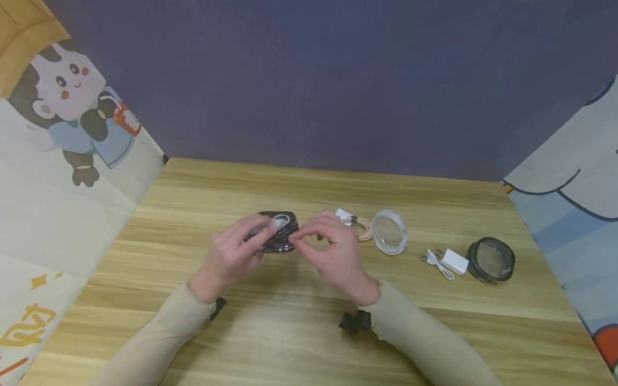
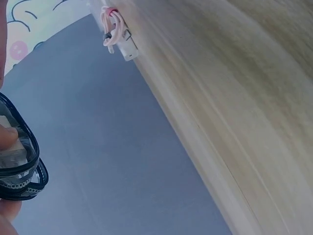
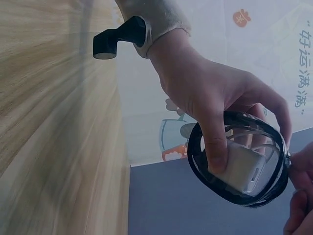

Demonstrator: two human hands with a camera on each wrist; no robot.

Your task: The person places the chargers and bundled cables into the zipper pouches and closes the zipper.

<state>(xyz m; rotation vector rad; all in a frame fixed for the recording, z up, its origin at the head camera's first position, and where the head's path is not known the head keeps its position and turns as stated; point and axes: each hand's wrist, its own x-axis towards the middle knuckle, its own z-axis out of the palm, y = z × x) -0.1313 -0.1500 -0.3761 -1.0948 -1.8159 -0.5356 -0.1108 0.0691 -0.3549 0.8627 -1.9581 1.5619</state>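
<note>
A small clear case with black trim (image 1: 286, 245) is held up over the table by my left hand (image 1: 236, 244). In the right wrist view, the left thumb presses on a white charger (image 3: 238, 166) inside the case, with a white cable looped behind it. A zipper runs along the case's edge, as the left wrist view of the case (image 2: 35, 186) shows. My right hand (image 1: 330, 244) pinches at the zipper side of the case with thumb and forefinger; its fingertips (image 3: 302, 169) hide whatever they grip.
Right of my hands lie a white charger (image 1: 344, 215) with a peach cable (image 1: 366, 229) and a clear round case with white trim (image 1: 402, 230). Farther right are another white charger (image 1: 455, 261), a short white cable (image 1: 439, 265) and a dark-trimmed round case (image 1: 475, 265). A blue-grey partition (image 1: 328, 96) stands behind.
</note>
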